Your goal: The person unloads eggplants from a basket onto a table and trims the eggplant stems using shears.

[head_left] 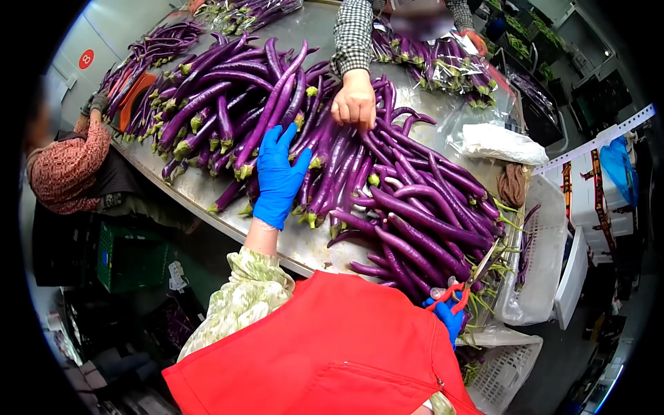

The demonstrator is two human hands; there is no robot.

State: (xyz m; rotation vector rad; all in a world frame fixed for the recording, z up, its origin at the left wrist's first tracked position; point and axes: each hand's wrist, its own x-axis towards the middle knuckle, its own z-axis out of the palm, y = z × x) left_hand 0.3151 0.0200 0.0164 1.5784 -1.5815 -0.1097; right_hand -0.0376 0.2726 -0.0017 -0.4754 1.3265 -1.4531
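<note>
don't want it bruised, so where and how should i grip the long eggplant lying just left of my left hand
Probably wrap its middle from above: the long eggplant lies on top, its slim upper side exposed, stem end beside your left hand.

white 8 on red disc (86,59)

Eggplants (429,221) lie heaped along the surface (315,256), with the left hand (282,176) at the heap's near side and the right hand (451,321), holding scissors (454,294), at its near right end. Across from them, a co-worker's hand (355,100) is over the heap's middle, bagged eggplants (443,63) lying behind and to its right. A bundle (501,143) lies near the right edge, between these and a cloth (511,184); beyond that edge stands a crate (550,256).
</note>
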